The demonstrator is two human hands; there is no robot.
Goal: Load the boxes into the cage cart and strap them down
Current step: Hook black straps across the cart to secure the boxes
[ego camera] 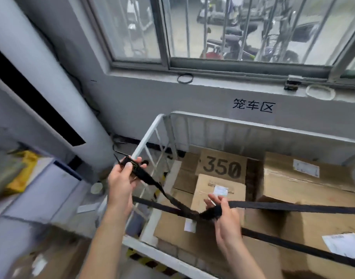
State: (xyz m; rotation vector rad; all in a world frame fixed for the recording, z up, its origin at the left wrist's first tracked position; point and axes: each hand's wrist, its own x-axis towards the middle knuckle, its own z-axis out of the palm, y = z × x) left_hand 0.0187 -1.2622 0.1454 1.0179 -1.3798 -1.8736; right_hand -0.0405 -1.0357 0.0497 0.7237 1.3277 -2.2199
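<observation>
The strap (273, 206) end is pinched in the raised left hand (122, 178); its bunched middle is gripped by the right hand (222, 214) above the boxes (218, 190) in the cart (152, 127).

Painted in black on the grey wall (172, 101) under the window sill: 笼车区 (252, 105). Below that sign, inside the cage cart (253, 122), printed large on a cardboard box lid (222, 164): 350. White shipping labels on neighbouring boxes too blurred to read.
</observation>
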